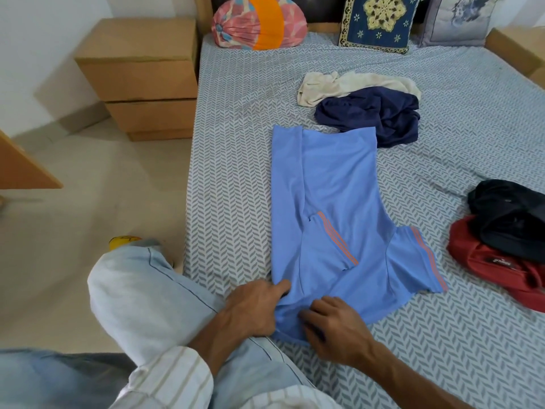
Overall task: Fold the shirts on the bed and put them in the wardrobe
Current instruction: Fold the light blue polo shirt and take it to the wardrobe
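The near edge of the light blue shirt [333,184] is pinched by the left hand [255,308] and by the right hand [336,329], which are placed close together. The shirt is spread flat on the bed [236,160], one sleeve folded inward. Beyond it, a navy shirt [371,116] and a cream shirt [351,85] are heaped; to the right, a black garment [510,216] is laid over a red one [501,270].

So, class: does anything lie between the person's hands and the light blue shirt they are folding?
No. Both the left hand and the right hand already touch the near edge of the light blue shirt. The other clothes lie apart on the bed. The wardrobe is not in view.
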